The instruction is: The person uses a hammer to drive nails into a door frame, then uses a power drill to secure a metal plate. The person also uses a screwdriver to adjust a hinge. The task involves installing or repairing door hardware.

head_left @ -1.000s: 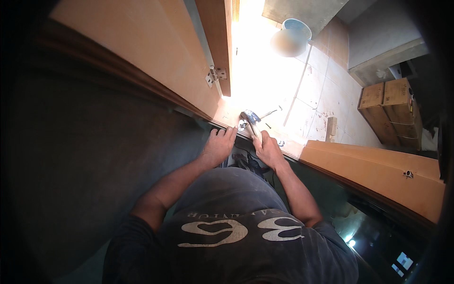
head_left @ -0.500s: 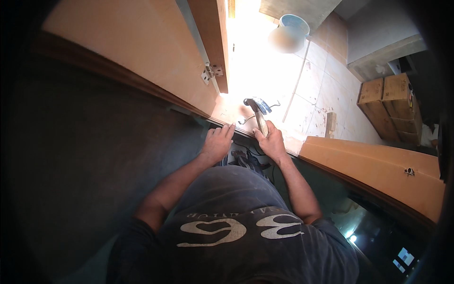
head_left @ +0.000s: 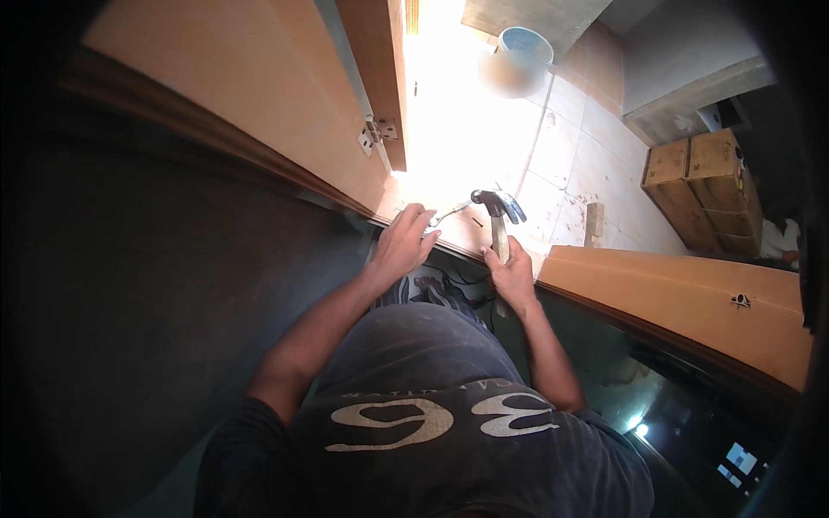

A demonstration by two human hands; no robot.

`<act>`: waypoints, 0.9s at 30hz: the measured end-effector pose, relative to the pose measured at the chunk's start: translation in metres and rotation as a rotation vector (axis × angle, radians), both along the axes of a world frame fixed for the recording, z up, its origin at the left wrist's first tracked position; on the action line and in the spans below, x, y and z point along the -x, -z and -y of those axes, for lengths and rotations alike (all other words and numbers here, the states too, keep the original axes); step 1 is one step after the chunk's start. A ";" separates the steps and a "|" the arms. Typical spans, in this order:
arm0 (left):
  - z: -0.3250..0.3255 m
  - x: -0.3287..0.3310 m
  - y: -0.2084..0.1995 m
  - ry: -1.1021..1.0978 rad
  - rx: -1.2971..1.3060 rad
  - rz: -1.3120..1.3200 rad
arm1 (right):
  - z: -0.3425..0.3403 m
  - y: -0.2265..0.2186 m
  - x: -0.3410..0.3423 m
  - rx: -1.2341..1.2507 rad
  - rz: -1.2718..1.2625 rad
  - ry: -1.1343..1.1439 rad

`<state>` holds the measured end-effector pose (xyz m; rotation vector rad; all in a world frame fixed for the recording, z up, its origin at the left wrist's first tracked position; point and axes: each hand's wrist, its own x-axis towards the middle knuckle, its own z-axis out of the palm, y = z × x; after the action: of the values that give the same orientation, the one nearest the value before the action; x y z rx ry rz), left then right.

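My left hand (head_left: 404, 245) is at the wooden ledge (head_left: 456, 231), thumb and fingers closed around the near end of a thin bent metal rod (head_left: 453, 211). The rod runs away from me across the ledge, and its far part passes behind the hammer head. In my right hand (head_left: 515, 281) is a claw hammer (head_left: 498, 224), gripped by its wooden handle. The hammer stands nearly upright in view, head away from me, claw pointing right. A small dark piece (head_left: 477, 223) lies on the ledge between the hands.
Left of the ledge stands a wooden door panel (head_left: 233, 95) with a metal hinge (head_left: 376, 131). Another wooden panel (head_left: 656, 298) with a fitting (head_left: 740, 300) is at right. Beyond are a blue bucket (head_left: 528, 45), a wood block (head_left: 594, 223) and cardboard boxes (head_left: 704, 186).
My left hand has moved forward and right from the ledge edge onto the rod's near end. The hammer in my right hand has shifted right and toward me.
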<state>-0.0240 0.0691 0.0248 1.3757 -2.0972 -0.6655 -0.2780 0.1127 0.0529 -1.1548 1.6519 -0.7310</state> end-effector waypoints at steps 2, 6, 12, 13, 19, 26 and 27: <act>0.016 0.011 0.000 0.064 -0.032 0.025 | -0.008 -0.004 0.005 0.021 0.099 0.085; 0.047 0.039 0.008 0.138 -0.103 0.227 | -0.022 -0.008 0.023 0.039 0.079 0.156; 0.074 0.065 0.019 0.178 -0.295 0.443 | -0.044 -0.020 0.046 0.055 0.040 0.257; 0.073 0.064 0.021 0.171 -0.281 0.429 | -0.048 -0.020 0.049 0.063 0.039 0.269; 0.045 0.056 0.023 0.251 -0.082 0.277 | -0.071 -0.019 0.048 0.090 0.042 0.331; 0.023 0.052 0.031 0.397 0.136 0.292 | -0.081 -0.015 0.050 0.022 0.048 0.365; 0.023 0.052 0.032 0.397 0.159 0.286 | -0.081 -0.015 0.050 0.023 0.049 0.360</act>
<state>-0.0758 0.0459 -0.0070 1.0225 -2.6268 -0.4572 -0.3276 0.1938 0.0676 -0.8546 1.8357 -0.9975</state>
